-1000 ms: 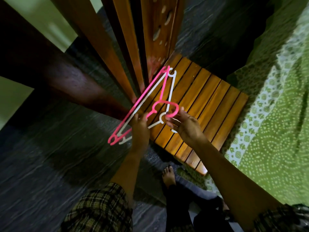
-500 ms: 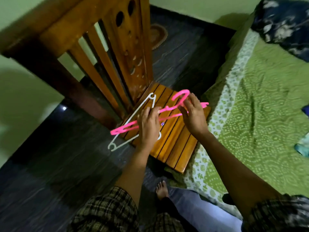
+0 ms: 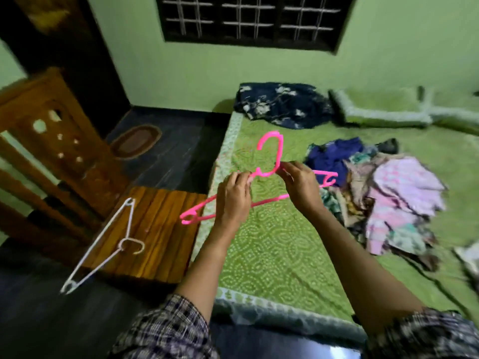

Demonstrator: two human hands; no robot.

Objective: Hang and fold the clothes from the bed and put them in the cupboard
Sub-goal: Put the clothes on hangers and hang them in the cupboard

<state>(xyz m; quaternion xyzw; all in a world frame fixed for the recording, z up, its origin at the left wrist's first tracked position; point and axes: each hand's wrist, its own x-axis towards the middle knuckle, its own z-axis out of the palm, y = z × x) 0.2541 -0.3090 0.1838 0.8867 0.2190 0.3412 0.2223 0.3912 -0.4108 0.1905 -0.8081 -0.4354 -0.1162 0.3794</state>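
Over the bed's left edge, left hand and right hand each pinched the pink hanger by its shoulders, either side of the hook. Hook was up, likely oriented to take a garment. Clothes pile lay on the bed right of the hands. White hanger sat on the chair left of the bed, probably parked for the next item.
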